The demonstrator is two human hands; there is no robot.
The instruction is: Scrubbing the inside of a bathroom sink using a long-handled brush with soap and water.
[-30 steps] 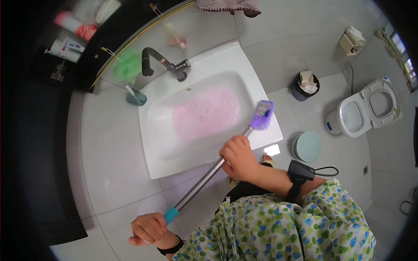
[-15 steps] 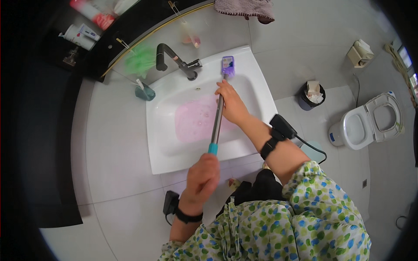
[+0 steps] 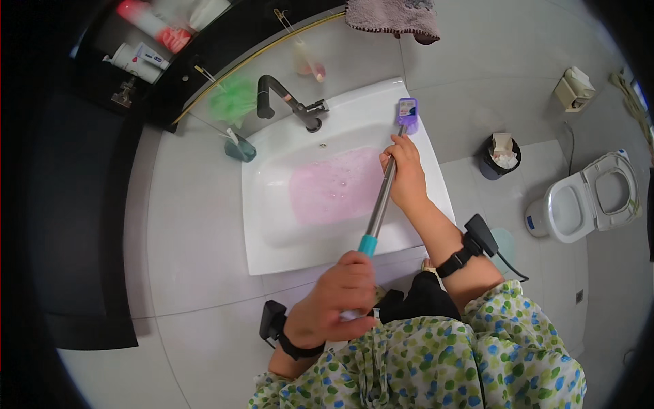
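A long-handled brush [image 3: 383, 196] with a metal pole, teal collar and purple head slants across the right part of the white sink [image 3: 264, 253]. Its purple head [image 3: 408, 112] is over the sink's far right rim, with purple fuzz under it. My right hand [image 3: 407, 174] grips the pole just below the head. My left hand [image 3: 338, 300] is wrapped round the near end, past the teal collar, in front of the sink. Pink foamy water [image 3: 334, 187] lies in the basin.
A dark faucet [image 3: 289, 102] stands on the sink's back rim. At the left rim is a teal cup [image 3: 241, 148]; a green bath puff [image 3: 235, 101] hangs behind. To the right are a waste bin [image 3: 501, 158] and a toilet [image 3: 569, 208] with its lid raised. A shelf [image 3: 221, 48] holds toiletries.
The brush has moved right, its head going from the sink's back rim to the far right corner. Both hands moved right with it, still gripping it.
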